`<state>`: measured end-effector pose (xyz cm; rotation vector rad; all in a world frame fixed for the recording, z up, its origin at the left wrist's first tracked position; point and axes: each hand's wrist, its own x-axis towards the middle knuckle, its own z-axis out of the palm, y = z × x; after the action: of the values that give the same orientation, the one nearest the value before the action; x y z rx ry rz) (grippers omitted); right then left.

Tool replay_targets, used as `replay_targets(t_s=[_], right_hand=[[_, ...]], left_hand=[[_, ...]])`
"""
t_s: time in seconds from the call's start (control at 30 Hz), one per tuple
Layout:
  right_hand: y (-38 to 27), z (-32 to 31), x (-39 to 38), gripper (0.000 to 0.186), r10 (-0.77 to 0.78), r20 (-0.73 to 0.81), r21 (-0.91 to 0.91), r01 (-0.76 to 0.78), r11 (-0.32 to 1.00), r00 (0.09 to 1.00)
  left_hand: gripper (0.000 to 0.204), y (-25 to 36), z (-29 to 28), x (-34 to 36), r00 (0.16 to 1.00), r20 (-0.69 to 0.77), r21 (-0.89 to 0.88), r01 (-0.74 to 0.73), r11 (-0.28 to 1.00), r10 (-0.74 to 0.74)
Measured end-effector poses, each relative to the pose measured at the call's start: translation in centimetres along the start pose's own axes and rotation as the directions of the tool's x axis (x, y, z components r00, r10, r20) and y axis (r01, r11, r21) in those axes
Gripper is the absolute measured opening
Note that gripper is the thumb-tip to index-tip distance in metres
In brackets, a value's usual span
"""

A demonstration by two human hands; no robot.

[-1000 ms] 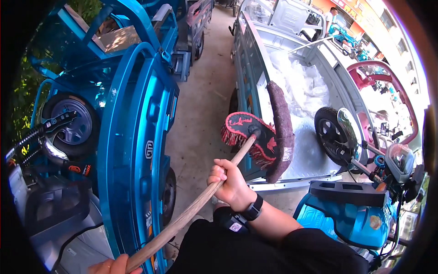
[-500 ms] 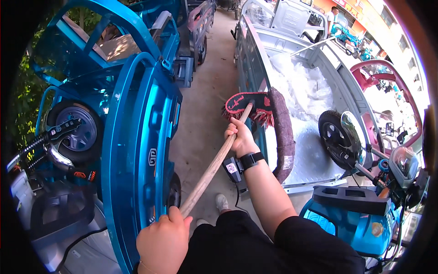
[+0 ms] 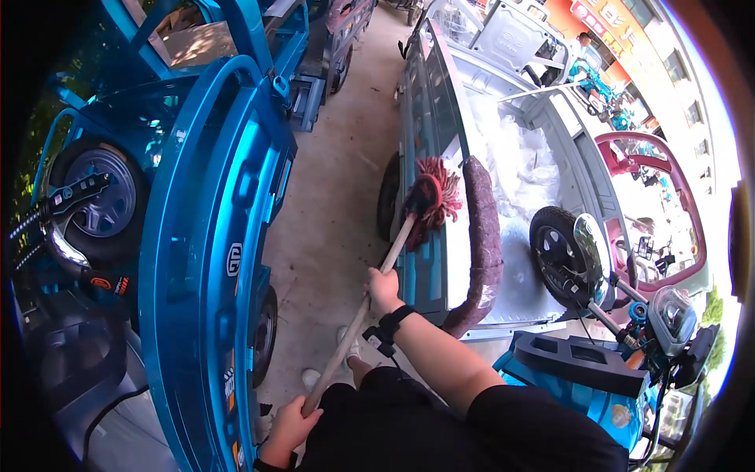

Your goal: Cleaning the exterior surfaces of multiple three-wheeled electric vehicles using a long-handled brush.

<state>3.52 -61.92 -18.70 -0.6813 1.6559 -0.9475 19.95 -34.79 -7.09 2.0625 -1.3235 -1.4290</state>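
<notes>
Both of my hands are wrapped round the pale wooden handle (image 3: 346, 342) of a duster with a red string head. My left hand (image 3: 291, 431) grips its lower end, close to my body. Farther up, my right hand (image 3: 384, 289) holds it below the head, with a black strap and small device on that wrist. The duster head (image 3: 434, 197) is at the outer side of a grey cargo tricycle's bed (image 3: 429, 94), its red strands spread against the panel. Next to it, a dark wrapped roll (image 3: 481, 212) covers the bed's rear corner edge.
A blue cargo tricycle (image 3: 208, 236) stands along my left, its side close to my left arm. Between the vehicles runs a concrete lane (image 3: 322, 197). Clear plastic wrap (image 3: 519, 165) lies in the grey bed. A wheel (image 3: 560, 244) and blue vehicle front (image 3: 582, 377) are at right.
My right hand has moved down and left. The duster head has turned from its flat printed back to its red strands, now lower on the grey side panel. My left hand has moved lower.
</notes>
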Motion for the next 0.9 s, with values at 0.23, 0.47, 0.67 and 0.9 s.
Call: replay_targets(t_s=[0.23,0.47,0.67,0.9], right_hand=[[8.3,-1.1,-8.1,0.011,0.413,0.123,0.018,-0.418,0.908,0.903],[13.3,-3.3,-14.1,0.026,0.733,0.110,0.049,-0.740,0.671,0.671],[11.1,-3.2,-13.3,0.013,0.563,0.133,0.061,-0.573,0.817,0.816],[7.7,-1.0,-6.5,0.012,0.418,0.077,0.290,-0.421,0.859,0.905]], left_hand=[[0.024,-15.7,4.5,-6.4,0.989,0.071,-0.297,0.142,0.944,-0.127],[0.027,-14.9,1.3,-11.4,0.998,0.029,0.075,0.044,0.996,-0.046],[0.023,-15.7,3.3,-8.7,0.993,0.094,-0.043,0.082,0.996,-0.078],[0.027,-11.3,2.8,-0.7,0.981,0.082,0.209,0.153,0.966,-0.173]])
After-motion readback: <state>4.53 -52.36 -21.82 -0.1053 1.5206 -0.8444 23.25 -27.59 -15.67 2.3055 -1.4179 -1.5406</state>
